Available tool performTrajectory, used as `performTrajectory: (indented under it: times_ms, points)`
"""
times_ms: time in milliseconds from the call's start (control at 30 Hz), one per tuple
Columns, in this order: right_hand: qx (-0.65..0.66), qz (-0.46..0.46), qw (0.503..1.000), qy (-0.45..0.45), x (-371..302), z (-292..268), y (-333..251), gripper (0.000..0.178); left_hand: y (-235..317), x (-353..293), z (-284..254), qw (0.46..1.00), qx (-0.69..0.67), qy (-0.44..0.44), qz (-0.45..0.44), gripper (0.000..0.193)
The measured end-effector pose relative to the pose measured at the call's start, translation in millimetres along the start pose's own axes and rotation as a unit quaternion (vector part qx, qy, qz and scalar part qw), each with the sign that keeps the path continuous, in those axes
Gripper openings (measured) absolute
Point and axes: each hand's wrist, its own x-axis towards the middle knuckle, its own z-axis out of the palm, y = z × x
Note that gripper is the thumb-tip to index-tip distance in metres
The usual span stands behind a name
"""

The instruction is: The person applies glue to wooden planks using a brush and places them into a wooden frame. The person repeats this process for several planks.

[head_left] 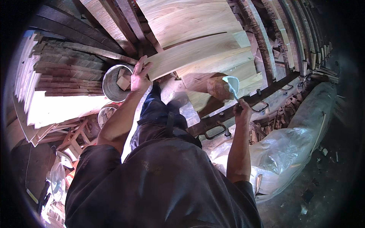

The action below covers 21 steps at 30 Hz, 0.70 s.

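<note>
My left hand is closed on the near left end of a long pale wooden board, with its fingers and thumb at the edge. The board lies slanting across other pale boards laid side by side. My right hand is closed around the handle end of a brown-crusted, scoop-like container with a pale bluish rim. That container is over the lower boards, tilted; what it holds, if anything, I cannot make out.
A round bucket with wood offcuts stands beside my left forearm. Stacked boards fill the left. A dark metal beam with handles crosses ahead at right, near a plastic-wrapped bundle. A fan stands lower left.
</note>
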Motion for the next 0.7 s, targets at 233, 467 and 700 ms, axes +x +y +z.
performTrajectory:
  times_ms: [233, 467, 700]
  points:
    - [-0.026, -0.006, 1.0, -0.006, -0.5, 2.8, 1.6, 0.011, -11.8, 8.2, -0.2, 0.998, -0.051, 0.008, -0.037, 0.04]
    - [-0.019, -0.006, 1.0, -0.017, 3.5, -3.9, 6.3, 0.011, -23.0, 26.3, 5.0, 0.706, -0.48, -0.124, -0.506, 0.036]
    - [-0.023, 0.004, 1.0, -0.006, 0.1, 3.0, 5.2, 0.012, -58.3, 16.6, 18.2, 0.7, -0.507, -0.181, -0.469, 0.027]
